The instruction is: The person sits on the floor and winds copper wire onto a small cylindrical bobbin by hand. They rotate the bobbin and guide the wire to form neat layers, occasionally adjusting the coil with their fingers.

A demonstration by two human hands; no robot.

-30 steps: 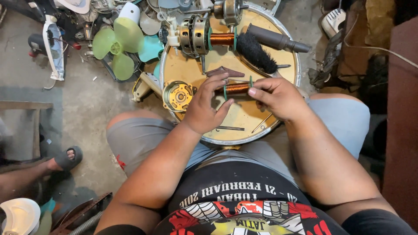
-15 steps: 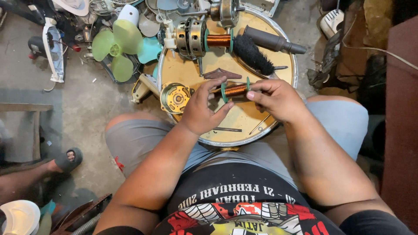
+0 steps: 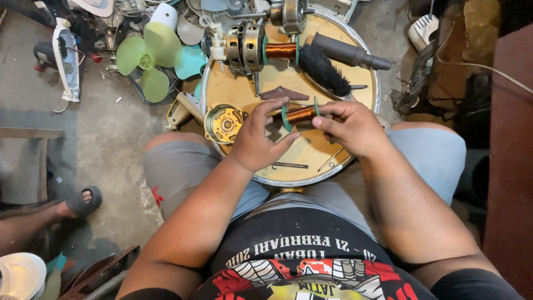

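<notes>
Tabletop [image 3: 236, 89] first: one round yellow board with a metal rim, resting across the seated person's knees and carrying most of the work. On the concrete floor to its left lies one pale green fan blade [image 3: 145, 55] with three vanes, among loose fan parts too jumbled to count. A sandalled foot [image 3: 80, 201] of another person shows at the left edge.

At the far side of the tabletop is one fan motor [image 3: 250, 47] with a copper winding beside it on the same shaft. Just to its right are one black brush [image 3: 322, 69] and one dark grey tool handle [image 3: 347, 53]. One round yellow motor part [image 3: 223, 123] sits at the left rim, close to the left wrist. Dark brown flat pieces [image 3: 283, 94] lie above the hands; their number is unclear.

The left hand [image 3: 261, 139] and right hand [image 3: 350, 125] meet over the middle of the tabletop. Each is closed in a fingertip pinch on one end of a single copper coil [image 3: 300, 114], held level and clear of the surface. The coil is wound on a bobbin with two green flanges. That makes two copper windings in view: this one and the one by the motor.

The coil appears to be under inspection or adjustment between the fingers. Any further handling calls for a light grip on the flanges, since the fine wire looks easily nicked.

Two thin metal rods [image 3: 288, 165] lie on the tabletop below the hands.
</notes>
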